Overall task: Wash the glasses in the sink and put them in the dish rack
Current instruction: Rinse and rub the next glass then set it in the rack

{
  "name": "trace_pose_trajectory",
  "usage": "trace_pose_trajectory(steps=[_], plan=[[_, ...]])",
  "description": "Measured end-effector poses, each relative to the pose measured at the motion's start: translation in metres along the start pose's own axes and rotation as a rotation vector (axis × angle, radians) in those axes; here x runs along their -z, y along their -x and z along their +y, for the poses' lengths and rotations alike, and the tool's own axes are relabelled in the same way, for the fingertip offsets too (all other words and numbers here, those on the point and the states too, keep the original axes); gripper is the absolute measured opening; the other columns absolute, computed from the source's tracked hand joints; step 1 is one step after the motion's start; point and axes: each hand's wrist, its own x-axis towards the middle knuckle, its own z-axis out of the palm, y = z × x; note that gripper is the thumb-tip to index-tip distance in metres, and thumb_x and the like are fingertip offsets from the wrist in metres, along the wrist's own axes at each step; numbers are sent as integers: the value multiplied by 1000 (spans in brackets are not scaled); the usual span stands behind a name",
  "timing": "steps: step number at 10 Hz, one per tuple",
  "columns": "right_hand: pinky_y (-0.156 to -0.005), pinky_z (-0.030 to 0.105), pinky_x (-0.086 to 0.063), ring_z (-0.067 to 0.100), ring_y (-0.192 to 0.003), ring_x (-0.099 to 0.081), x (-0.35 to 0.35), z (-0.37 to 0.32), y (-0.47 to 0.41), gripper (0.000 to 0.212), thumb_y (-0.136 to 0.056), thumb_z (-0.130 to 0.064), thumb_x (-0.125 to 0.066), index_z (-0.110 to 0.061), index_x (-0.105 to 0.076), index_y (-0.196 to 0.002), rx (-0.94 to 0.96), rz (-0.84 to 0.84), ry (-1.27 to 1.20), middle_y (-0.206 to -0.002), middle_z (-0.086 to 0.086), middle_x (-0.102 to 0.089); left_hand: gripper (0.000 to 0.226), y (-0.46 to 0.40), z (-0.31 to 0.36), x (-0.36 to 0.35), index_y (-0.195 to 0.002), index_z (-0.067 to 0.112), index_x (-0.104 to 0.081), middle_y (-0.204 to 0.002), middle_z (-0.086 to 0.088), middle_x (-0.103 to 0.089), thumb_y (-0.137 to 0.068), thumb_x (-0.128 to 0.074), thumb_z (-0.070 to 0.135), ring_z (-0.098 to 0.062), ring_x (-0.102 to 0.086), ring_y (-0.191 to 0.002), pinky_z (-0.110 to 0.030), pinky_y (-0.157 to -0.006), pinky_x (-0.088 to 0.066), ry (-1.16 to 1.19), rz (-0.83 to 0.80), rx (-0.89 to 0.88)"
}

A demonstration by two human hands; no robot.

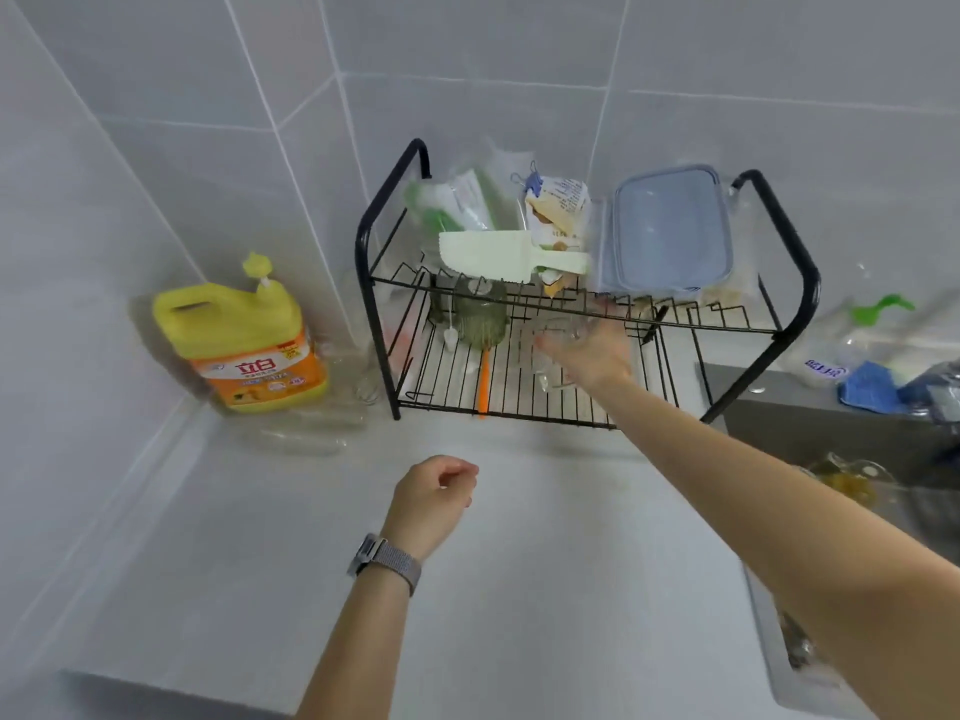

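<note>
Bright, even light; wide-angle edge blur

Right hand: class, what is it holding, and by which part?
The right hand grips a clear glass around its side, over the dish rack's lower shelf.

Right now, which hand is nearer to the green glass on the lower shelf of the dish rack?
The right hand. It holds a clear glass inside the dish rack, just right of the green glass. The left hand hangs loosely curled over the counter, well in front of the rack.

My one head view, angled down and forward, close over the counter [519, 537], dish rack [800, 283] upper centre of frame
</note>
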Motion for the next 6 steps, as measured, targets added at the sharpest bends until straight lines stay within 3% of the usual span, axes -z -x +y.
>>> trace_pose_trajectory(steps=[1,2,3,4,6], plan=[[-51,23,-36,7,-57,-50,-9,-14,-23,43,-92,-61,-48,-22,-65,-90,12,-108,434,-61,-6,-55,17,-15,-2,4,-86,29,-65,-95,2,-70,-95,-55,18,-15,-69,-87,-26,-74,-51,18,-30,-19],[-57,22,-36,15,-72,-58,-26,-15,-44,42,-95,-59,-44,-20,-59,-86,10,-193,474,-84,0,-64,17,-27,-6,7,-86,29,-66,-94,2,-70,-95,-55,19,-16,-69,-88,-26,-74,-53,40,-40,-36],[-61,16,-37,31,-119,-55,-41,-23,-62,43,-102,-35,-45,-5,-56,-131,-30,-294,322,-131,16,-58,15,-35,-9,7,-90,25,-68,-95,0,-70,-94,-55,20,-17,-69,-88,-30,-77,-54,75,-53,-29],[-95,30,-43,33,-128,-49,-49,-30,-71,43,-102,-30,-46,-1,-54,-133,-48,-352,286,-139,19,-53,15,-41,-12,4,-94,20,-69,-94,-5,-70,-95,-54,20,-20,-68,-91,-36,-82,-55,77,-71,-28],[-108,37,-35,31,-136,-42,-65,-26,-99,49,-100,-37,-47,-7,-49,-139,-83,-460,242,-147,13,-46,15,-46,-11,2,-95,20,-68,-93,-6,-70,-96,-53,23,-22,-67,-95,-42,-87,-55,83,-56,-19]])
